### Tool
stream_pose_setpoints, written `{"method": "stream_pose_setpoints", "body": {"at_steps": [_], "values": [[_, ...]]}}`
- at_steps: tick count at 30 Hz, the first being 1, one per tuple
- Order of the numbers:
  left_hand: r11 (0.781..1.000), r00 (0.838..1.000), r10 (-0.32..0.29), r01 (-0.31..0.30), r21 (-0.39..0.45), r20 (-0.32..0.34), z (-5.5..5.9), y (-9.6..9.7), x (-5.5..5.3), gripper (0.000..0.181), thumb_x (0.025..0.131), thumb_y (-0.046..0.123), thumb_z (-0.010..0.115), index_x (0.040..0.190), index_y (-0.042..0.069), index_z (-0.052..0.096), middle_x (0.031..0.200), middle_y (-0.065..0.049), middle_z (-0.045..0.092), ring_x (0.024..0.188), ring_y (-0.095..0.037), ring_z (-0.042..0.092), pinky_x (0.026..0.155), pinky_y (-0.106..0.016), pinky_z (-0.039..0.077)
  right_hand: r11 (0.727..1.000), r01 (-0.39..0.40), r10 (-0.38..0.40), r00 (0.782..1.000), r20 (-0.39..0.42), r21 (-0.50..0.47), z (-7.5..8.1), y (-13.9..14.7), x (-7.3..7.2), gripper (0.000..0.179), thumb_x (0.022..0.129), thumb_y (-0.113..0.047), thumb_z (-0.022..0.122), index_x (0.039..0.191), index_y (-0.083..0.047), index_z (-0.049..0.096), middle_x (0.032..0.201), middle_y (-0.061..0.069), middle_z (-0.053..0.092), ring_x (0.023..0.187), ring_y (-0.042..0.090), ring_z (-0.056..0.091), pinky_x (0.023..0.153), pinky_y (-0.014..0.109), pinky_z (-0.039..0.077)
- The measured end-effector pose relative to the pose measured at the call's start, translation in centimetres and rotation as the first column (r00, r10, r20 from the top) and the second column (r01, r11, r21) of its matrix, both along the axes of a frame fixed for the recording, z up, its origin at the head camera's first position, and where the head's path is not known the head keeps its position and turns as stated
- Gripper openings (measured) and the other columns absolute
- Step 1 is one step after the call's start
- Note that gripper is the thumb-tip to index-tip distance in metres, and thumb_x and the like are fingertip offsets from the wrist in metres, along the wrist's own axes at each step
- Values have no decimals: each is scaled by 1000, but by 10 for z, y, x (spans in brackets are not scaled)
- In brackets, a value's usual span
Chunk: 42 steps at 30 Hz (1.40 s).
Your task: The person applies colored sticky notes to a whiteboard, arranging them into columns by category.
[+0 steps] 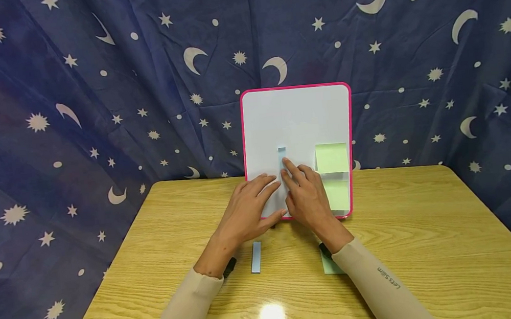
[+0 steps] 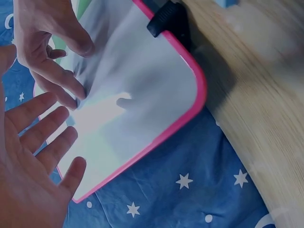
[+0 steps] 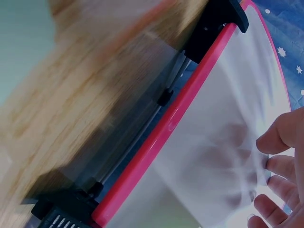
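Observation:
A whiteboard [image 1: 293,117] with a pink frame stands upright on the table, and a narrow blue paper strip [image 1: 281,152] lies flat on its middle. My right hand [image 1: 307,195] touches the strip's lower part with its extended index finger; the other fingers are close to the board. In the right wrist view, the right hand's fingers [image 3: 280,178] are at the board's surface. My left hand [image 1: 246,211] is just left of it, fingers spread in front of the board, and holds nothing. The left wrist view shows that left hand [image 2: 35,156] with its palm toward the board.
Two pale green sticky notes, an upper one [image 1: 331,158] and a lower one [image 1: 338,195], are on the board's right side. Another blue strip [image 1: 255,257] lies on the wooden table [image 1: 156,282]. A green pad [image 1: 331,265] is partly under my right wrist. Black feet [image 3: 213,31] support the board.

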State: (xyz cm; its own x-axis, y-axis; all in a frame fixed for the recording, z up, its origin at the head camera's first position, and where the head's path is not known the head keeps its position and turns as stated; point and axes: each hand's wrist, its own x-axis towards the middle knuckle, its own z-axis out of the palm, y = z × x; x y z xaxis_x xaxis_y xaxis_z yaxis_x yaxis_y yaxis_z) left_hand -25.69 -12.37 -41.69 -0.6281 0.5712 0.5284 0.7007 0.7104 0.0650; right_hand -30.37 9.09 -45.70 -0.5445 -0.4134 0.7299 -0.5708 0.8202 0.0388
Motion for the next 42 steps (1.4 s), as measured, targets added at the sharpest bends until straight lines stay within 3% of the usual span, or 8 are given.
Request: {"method": "stream_pose_setpoints", "body": {"at_steps": [10,17,26,36,42], "values": [[998,999,26,-24,50,-28,5,13,-9,71,101,54,65,156,11,54,158,-9,54,152,-30,43,117,-55,38,1000,-20,19,999,-42,-13,-2,0,-2,62,80,-7,78,141,-1,68,160,13,51,124,39,54,93,55,51],[996,997,60,-56,65,-53,7,23,-16,68,103,53,60,155,9,55,161,-9,51,154,-31,40,118,-55,36,1000,-10,10,998,-62,3,-5,2,-3,57,87,-11,73,143,0,66,161,13,51,123,39,54,93,55,51],[990,993,115,-116,81,11,6,32,-21,69,107,55,52,164,17,43,168,-5,43,159,-28,30,123,-59,26,1000,-22,21,998,-57,-15,-4,0,-3,48,88,-8,74,136,1,71,156,17,55,121,41,56,88,57,53],[982,986,156,-162,99,62,8,42,-29,67,110,58,41,165,19,42,171,-2,36,162,-26,22,124,-60,22,1000,2,-2,1000,-24,0,-4,0,-1,57,89,-10,75,144,1,63,158,18,53,125,41,54,92,57,52],[978,983,167,-174,113,71,7,45,-34,67,110,59,41,165,20,42,172,-1,34,163,-26,20,124,-62,22,1000,-15,15,999,-29,-21,-4,-1,-2,57,90,-9,75,145,0,61,155,18,55,124,41,55,92,57,53]]}}
